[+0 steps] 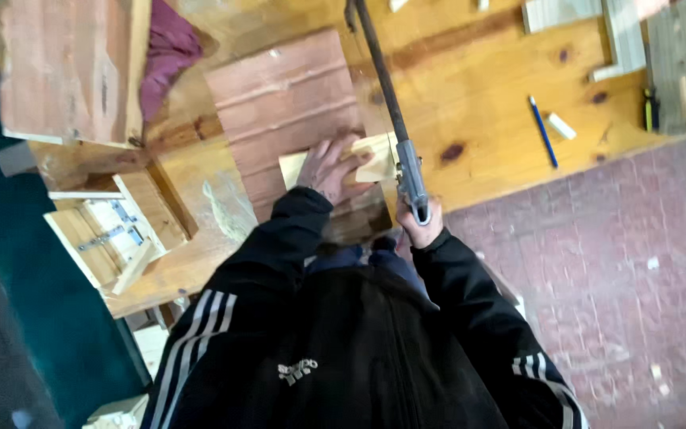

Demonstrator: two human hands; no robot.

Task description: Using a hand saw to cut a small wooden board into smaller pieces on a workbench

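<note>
My left hand (329, 168) presses flat on a small pale wood piece (375, 157) that lies on a reddish-brown board (283, 103) on the workbench. My right hand (420, 228) grips the handle of a hacksaw (397, 119), whose long dark frame runs away from me past the pale piece's right edge. The blade sits right beside that edge; whether it touches the wood I cannot tell. Black jacket sleeves with white stripes cover both my arms.
The yellow wooden workbench (486, 103) holds a blue pencil (543, 131), a white chalk-like stick (562, 125) and grey slatted pieces (676, 63) at the far right. A wooden box with a metal hinge (113, 234), a large board (69, 67) and maroon cloth (167, 48) lie left. Brick-patterned floor (613, 262) lies right.
</note>
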